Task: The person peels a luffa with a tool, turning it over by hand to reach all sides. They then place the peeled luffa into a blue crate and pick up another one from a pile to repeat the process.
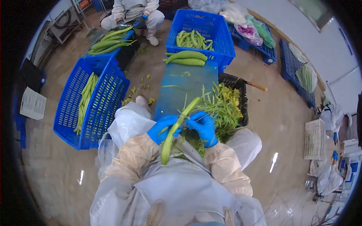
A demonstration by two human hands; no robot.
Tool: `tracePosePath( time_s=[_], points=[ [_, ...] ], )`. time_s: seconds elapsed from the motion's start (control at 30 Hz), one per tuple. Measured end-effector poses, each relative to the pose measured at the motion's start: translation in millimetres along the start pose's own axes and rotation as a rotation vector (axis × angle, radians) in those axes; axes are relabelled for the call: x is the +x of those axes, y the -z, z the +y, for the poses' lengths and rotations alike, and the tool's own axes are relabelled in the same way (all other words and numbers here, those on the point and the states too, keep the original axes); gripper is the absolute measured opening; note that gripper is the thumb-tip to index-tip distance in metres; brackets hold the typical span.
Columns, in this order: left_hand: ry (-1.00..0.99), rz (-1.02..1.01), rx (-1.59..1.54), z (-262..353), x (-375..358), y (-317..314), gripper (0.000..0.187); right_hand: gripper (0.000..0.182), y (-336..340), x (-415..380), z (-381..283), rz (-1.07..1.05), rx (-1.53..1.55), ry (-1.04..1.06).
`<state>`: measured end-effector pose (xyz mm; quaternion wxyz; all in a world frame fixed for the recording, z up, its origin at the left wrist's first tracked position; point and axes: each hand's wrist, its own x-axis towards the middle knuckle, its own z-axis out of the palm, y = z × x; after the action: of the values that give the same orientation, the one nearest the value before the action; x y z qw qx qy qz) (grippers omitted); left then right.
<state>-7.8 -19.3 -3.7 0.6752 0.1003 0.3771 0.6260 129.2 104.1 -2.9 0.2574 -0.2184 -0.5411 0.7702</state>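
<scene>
My left hand [160,130], in a blue glove, is closed around the middle of a long green luffa gourd [166,150], which slants over my lap. Close against the gourd's right side, my right hand [205,129], also blue-gloved, grips a peeler [192,119]; only a thin bit of it shows between the fingers. Green peel strips hang about both hands and lie on my grey apron [171,184]. Ahead of me is a blue board [175,79] bearing a few peel scraps. Two whole luffas [186,58] rest at its far end.
A black crate [243,109] heaped with peelings [224,107] stands right of the board; a brown handle [258,86] sticks out. Blue crates [203,22] [109,94] hold more luffas. Across from me a co-worker [134,11] crouches by piled luffas. Pallets [292,75] with bagged produce line the right wall.
</scene>
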Motion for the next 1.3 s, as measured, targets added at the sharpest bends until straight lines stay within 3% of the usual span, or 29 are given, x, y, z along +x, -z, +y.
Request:
tracePosePath(
  time_s=[0.13,0.2,0.33,0.43,0.5,0.6,0.77,0.87,0.97,1.07,1.17,1.3],
  points=[
    [0.078,-0.040,-0.060,-6.7,3.0,14.4,0.030,0.011,18.9,21.5,5.0,0.078,-0.044,0.011],
    [0.124,-0.176,-0.074,-5.8,-2.4,11.0,0.036,0.010,57.5,49.3,2.3,0.189,-0.031,0.040],
    [0.056,-0.150,-0.082,-3.2,-4.0,-0.8,0.043,0.012,96.5,65.4,-6.0,0.315,0.116,0.080],
    [0.007,-0.107,-0.100,-6.2,1.2,1.5,0.047,0.012,53.1,34.5,-9.9,0.244,-0.007,0.065],
    [-0.011,-0.039,-0.140,-6.4,1.3,-0.8,0.048,0.014,11.4,5.7,-12.7,0.077,0.007,0.004],
    [-0.026,-0.126,-0.127,-11.0,2.0,4.0,0.047,0.016,1.2,2.1,17.4,-0.046,0.006,0.068],
    [0.061,-0.135,-0.107,-10.4,-4.1,9.8,0.041,0.011,83.4,58.5,12.5,0.284,0.016,0.052],
    [0.046,-0.089,-0.150,-10.5,-4.1,7.5,0.037,0.011,105.3,60.5,10.9,0.357,0.044,0.061],
    [0.047,-0.018,-0.177,-12.5,-0.3,8.4,0.033,0.012,53.1,26.5,11.1,0.268,0.065,0.090],
    [0.039,0.038,-0.141,-14.2,0.5,6.9,0.030,0.015,3.6,-7.1,18.1,0.009,0.017,0.010],
    [0.047,0.021,-0.150,-15.9,1.0,8.1,0.028,0.015,1.3,-2.7,29.8,0.030,-0.013,0.043],
    [0.075,-0.053,-0.160,-17.5,-3.9,10.2,0.027,0.011,63.5,42.8,9.2,0.279,-0.052,0.055]
  ],
)
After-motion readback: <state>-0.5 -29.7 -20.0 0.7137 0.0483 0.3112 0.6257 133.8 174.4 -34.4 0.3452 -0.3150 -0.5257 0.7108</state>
